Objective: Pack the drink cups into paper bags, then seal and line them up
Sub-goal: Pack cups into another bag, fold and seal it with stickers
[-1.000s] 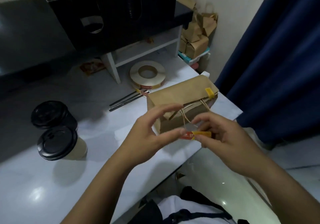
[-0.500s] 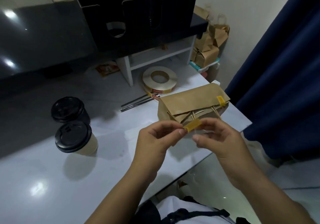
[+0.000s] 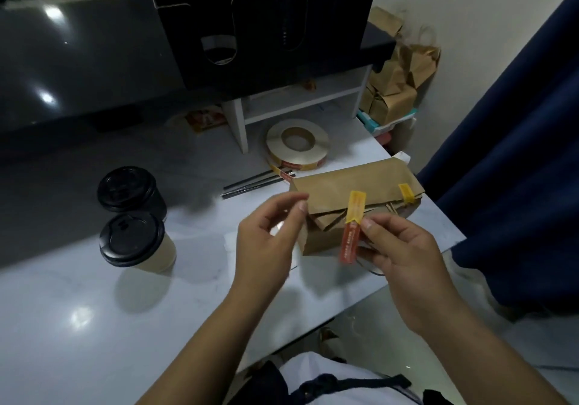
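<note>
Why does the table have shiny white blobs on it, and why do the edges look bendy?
Head view: those blobs are light glare on the glossy white table and the dark counter; the tan cup casts a soft shadow toward us; the wide lens probably bends the curtain edge; the sticker pinched by the right hand looks fairly sharp.

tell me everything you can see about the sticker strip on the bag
The sticker strip is a narrow label, yellow at the top and orange-red with tiny print below. It stands nearly upright: its yellow end lies on the folded top of the paper bag, its orange end hangs free in front. The right hand pinches it beside the colour change; the left hand does not touch it.
</note>
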